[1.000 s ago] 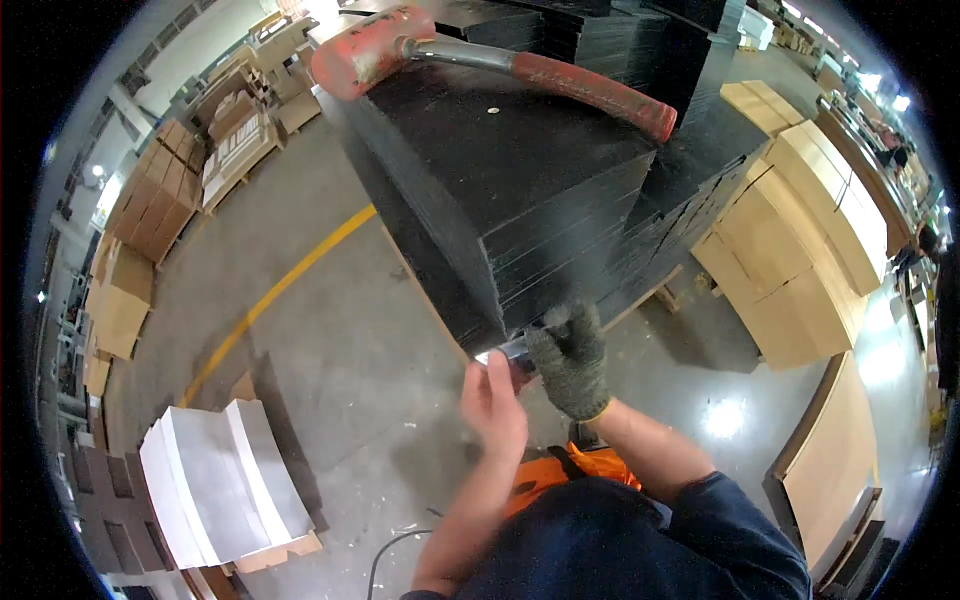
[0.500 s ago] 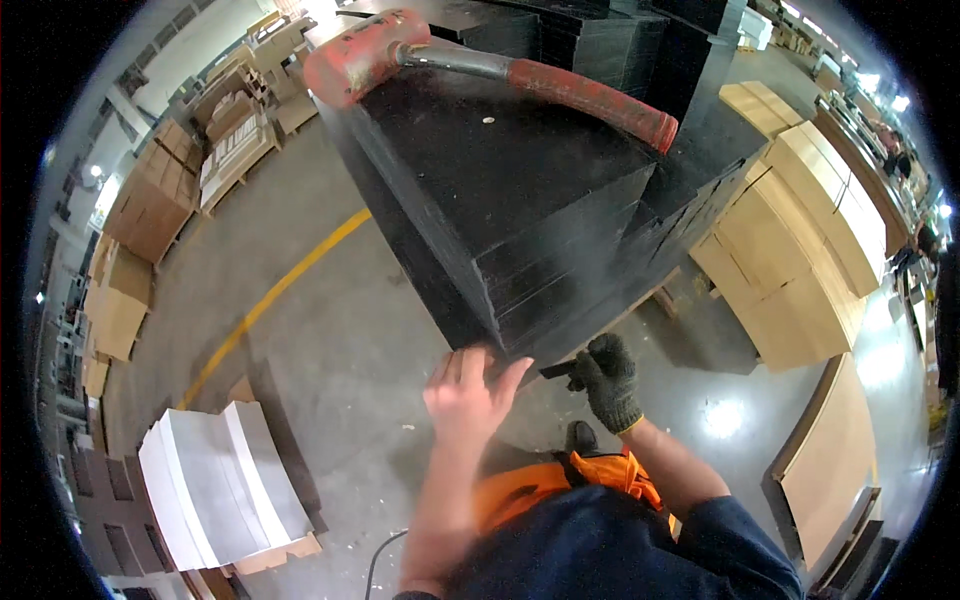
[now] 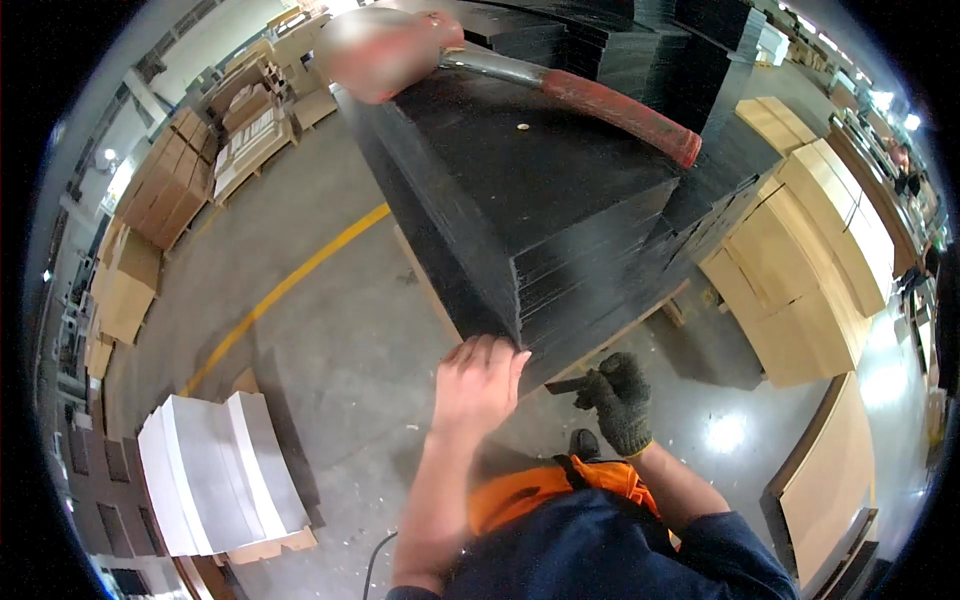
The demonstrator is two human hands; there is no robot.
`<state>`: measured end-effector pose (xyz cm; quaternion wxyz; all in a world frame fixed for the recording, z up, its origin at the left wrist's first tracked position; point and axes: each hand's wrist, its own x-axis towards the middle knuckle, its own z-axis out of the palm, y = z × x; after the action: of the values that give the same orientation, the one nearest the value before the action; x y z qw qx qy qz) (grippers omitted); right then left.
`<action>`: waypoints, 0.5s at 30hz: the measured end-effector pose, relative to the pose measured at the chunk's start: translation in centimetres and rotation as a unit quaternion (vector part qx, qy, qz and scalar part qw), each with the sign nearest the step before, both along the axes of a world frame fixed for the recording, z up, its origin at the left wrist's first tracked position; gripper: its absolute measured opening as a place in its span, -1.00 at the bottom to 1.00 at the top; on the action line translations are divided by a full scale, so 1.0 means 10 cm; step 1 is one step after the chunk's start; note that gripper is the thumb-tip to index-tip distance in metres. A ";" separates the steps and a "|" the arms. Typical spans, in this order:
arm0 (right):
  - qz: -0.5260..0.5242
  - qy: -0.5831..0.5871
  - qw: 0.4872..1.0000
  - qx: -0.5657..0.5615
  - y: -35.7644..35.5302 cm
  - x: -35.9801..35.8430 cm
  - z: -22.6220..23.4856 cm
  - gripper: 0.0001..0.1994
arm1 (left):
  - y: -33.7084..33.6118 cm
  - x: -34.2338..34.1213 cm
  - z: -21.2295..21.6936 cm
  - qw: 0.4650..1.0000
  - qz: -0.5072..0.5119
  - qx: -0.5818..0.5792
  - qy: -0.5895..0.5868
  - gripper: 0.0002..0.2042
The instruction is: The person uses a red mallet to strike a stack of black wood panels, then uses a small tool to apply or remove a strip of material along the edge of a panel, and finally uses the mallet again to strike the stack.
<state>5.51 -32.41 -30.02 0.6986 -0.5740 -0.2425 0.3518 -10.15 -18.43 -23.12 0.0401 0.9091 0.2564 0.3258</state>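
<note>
Bare left hand (image 3: pixel 478 385) is pressing open-palmed on the near corner of the black panel stack (image 3: pixel 540 190); gloved right hand (image 3: pixel 618 400) is gripping a small dark tool just beside that corner. Best keeping fingers off the edges.

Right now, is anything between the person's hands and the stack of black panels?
Nothing visible. The bare left hand already rests on the near corner of the tall stack of thin black panels. The gloved right hand grips a small dark tool against the stack's lower edge.
</note>
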 end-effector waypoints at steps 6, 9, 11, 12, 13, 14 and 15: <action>0.007 0.024 0.999 0.037 -0.02 -0.15 0.26 -0.85 | 0.02 -0.03 0.04 0.999 -0.011 -0.026 0.020 -0.79; 0.025 0.039 0.998 0.049 -0.06 -0.18 0.29 -0.84 | 0.00 -0.04 0.04 1.000 -0.008 -0.022 0.019 -0.77; 0.031 0.034 0.997 0.062 -0.08 -0.18 0.28 -0.83 | 0.00 -0.04 0.03 1.000 -0.005 -0.023 0.002 -0.76; 0.027 0.027 0.997 0.070 -0.09 -0.18 0.29 -0.82 | 0.01 -0.04 0.01 1.000 -0.013 -0.012 -0.003 -0.76; 0.021 0.029 0.997 0.071 -0.09 -0.18 0.28 -0.82 | 0.02 -0.05 -0.01 1.000 -0.017 -0.005 -0.009 -0.76; 0.015 0.028 0.996 0.081 -0.09 -0.18 0.29 -0.82 | 0.03 -0.06 -0.03 1.000 -0.020 -0.007 -0.008 -0.76; 0.006 0.034 0.996 0.086 -0.08 -0.18 0.29 -0.82 | 0.04 -0.08 -0.06 1.000 -0.021 -0.007 -0.020 -0.77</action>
<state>3.69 -33.20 -27.16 0.7510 -0.4980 -0.2514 0.3533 -10.91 -18.06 -23.73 0.0588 0.9072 0.2387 0.3414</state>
